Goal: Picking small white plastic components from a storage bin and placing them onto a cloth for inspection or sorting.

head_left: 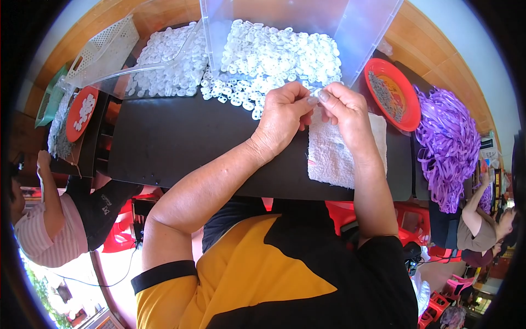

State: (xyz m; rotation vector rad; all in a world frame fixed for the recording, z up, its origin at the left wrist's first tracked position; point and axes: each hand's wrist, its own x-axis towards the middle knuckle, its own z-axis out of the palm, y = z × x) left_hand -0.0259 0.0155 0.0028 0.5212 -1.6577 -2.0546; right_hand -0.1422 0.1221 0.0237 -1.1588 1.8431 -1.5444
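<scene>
My left hand [286, 112] and my right hand [346, 109] meet over the far part of the dark table, thumbs and forefingers pinched together. Between their fingertips is a small whitish piece [315, 94], mostly covered, so its kind cannot be made out. Just beyond lies a heap of small white plastic pieces with holes [279, 49], spilling from a clear plastic bin [372, 27] onto the table. A white terry cloth [329, 156] lies flat under my right hand and forearm.
More whitish pieces [170, 60] fill a clear container at the left. A red bowl [410, 122] with grey bits and a pile of purple ribbons [446, 142] are at the right. Far left are a red plate [73, 130] and a white basket [118, 44]. People sit at both sides.
</scene>
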